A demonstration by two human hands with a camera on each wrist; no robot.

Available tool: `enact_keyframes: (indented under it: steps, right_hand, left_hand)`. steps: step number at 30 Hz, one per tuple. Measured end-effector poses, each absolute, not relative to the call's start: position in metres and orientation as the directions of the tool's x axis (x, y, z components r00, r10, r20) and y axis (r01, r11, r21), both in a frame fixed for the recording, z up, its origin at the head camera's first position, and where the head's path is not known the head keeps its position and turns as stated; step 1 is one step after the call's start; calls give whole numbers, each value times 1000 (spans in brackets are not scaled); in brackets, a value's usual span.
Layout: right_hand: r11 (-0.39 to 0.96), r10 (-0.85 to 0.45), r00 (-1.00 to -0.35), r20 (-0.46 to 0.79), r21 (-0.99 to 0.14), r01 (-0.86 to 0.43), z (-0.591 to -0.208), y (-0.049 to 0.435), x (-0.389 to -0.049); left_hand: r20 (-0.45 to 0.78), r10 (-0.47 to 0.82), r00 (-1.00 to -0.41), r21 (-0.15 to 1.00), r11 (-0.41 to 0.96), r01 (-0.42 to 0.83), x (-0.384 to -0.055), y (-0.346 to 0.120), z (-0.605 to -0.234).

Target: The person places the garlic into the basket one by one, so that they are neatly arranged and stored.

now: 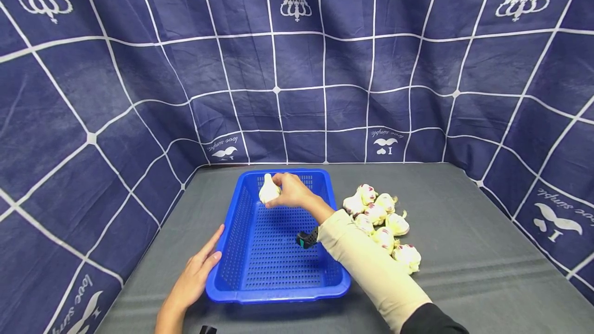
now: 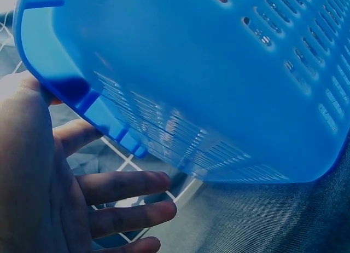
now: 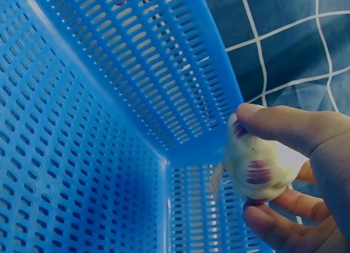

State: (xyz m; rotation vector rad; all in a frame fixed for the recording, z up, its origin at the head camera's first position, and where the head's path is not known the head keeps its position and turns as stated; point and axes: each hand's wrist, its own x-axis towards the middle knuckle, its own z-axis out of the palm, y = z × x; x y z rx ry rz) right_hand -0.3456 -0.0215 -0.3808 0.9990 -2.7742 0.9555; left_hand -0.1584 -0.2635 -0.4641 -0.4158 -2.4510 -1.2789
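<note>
A white garlic bulb [image 1: 268,191] hangs over the far left part of the blue plastic basket [image 1: 277,295], held by my right hand [image 1: 293,190]. The right wrist view shows that bulb [image 3: 257,160] with purple marks, pinched between the thumb and the fingers, close to a basket corner. At the basket's left side my left hand [image 1: 197,272] touches the rim. Its other fingers [image 2: 128,187] extend beneath the rim in the left wrist view, mostly straight. The basket's perforated floor shows no bulbs on it.
Several garlic bulbs [image 1: 385,215] lie in a group on the grey tabletop [image 1: 473,251], right of the basket and partly behind the right forearm. A blue cloth [image 1: 297,66] with white lines hangs behind and at both sides.
</note>
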Motion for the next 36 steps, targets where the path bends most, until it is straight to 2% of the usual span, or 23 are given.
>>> enact_keyframes:
  steps: [16,25,31,36]
  right_hand:
    - [672,-568,-809,152,-481,-563,-404,-28,-365]
    - [718,-580,-808,105,-402,-568,-414,-37,-371]
    - [748,-545,-837,48,-422,-512,-416,-42,-373]
    - [753,-533,-844,54,-424,-503,-419,-47,-373]
  left_hand:
    - [437,89,-895,713,572,406,-162,-266,-468]
    - [454,106,-885,709,558,431,-162,-267,-469]
    - [443,102,-891,713,562,419,-161,-267,-467]
    - [448,104,-888,707,566,423,-162,-265,-465]
